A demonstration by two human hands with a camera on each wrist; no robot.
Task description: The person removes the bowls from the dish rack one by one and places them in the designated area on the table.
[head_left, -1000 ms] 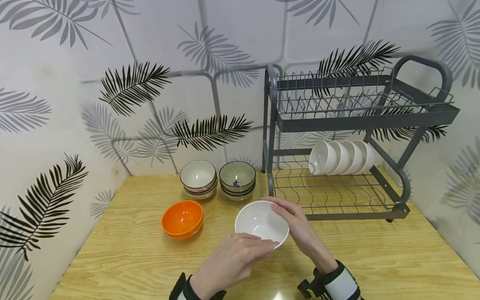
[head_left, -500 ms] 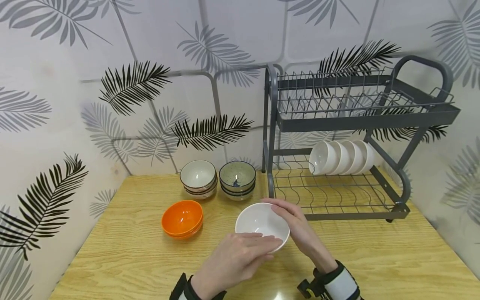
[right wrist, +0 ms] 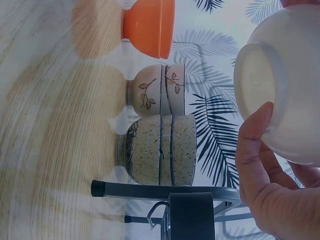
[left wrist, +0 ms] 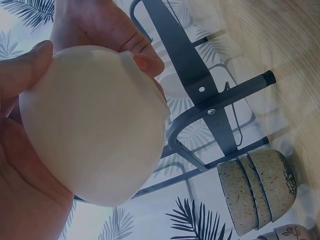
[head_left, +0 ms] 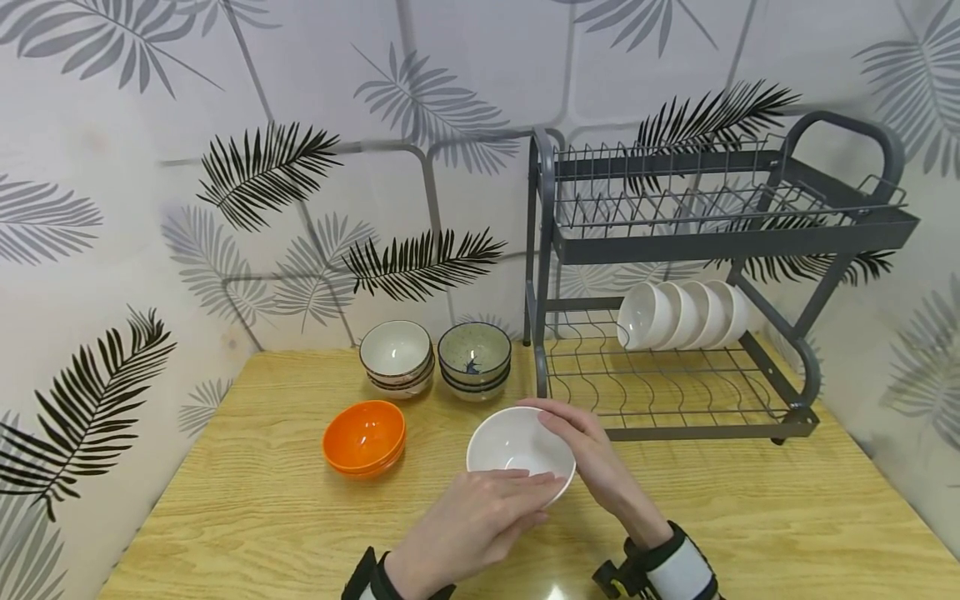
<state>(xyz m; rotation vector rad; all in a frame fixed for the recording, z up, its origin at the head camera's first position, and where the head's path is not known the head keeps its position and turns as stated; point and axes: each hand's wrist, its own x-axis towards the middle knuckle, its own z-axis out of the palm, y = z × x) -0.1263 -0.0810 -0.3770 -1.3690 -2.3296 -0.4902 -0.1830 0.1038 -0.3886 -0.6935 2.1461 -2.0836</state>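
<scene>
Shifting slightly leftward since a moment ago, the white bowl (head_left: 510,437) is hanging tilted above the table (head_left: 247,517). Back right, the rack (head_left: 735,239) is holding four bowls (head_left: 645,317) on its lower tier. Left hand (head_left: 483,517) and right hand (head_left: 588,454) are gripping the white bowl. Orange bowls (head_left: 363,437), speckled bowls (head_left: 474,354) and sprig-printed bowls (right wrist: 146,94) are standing in stacks.

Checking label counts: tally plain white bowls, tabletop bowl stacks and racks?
Plain white bowls: 5 (held bowl, plus 4 racked bowls)
Bowl stacks: 3 (orange stack, floral stack, speckled stack)
Dish rack: 1
Total: 9
</scene>
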